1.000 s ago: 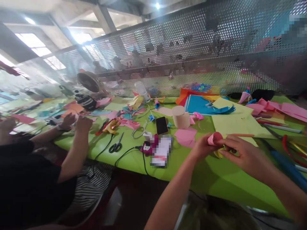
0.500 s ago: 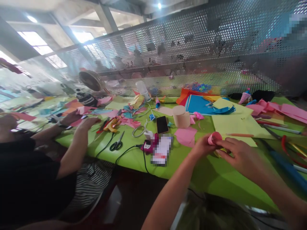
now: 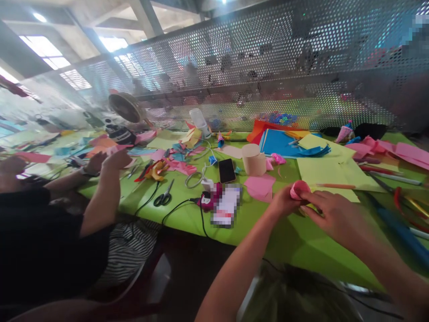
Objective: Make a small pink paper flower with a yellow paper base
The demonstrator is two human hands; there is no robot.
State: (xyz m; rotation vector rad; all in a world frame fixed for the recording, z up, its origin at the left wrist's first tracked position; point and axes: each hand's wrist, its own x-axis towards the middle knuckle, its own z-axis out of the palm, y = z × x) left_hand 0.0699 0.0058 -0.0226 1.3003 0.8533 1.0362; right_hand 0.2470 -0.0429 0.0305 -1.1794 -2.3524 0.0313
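My left hand (image 3: 283,202) is closed round a small rolled piece of pink paper (image 3: 298,188), held just above the green table (image 3: 187,219). My right hand (image 3: 330,213) meets it from the right, fingers pinched against the roll's lower edge. A yellow sheet (image 3: 335,172) lies on the table right behind both hands. A pink paper scrap (image 3: 259,185) sits just left of them.
A person in black at the left works with raised hands (image 3: 110,160). Scissors (image 3: 164,197), a phone (image 3: 227,170), a tan paper roll (image 3: 253,160), cables, blue and orange paper sheets (image 3: 284,142), pens at right, a fan (image 3: 125,108). A perforated metal screen backs the table.
My hands stay together on the pink roll, the fingers shifting slightly; a yellow bit seen under them earlier no longer shows. The neighbour's hands moved out and back up.
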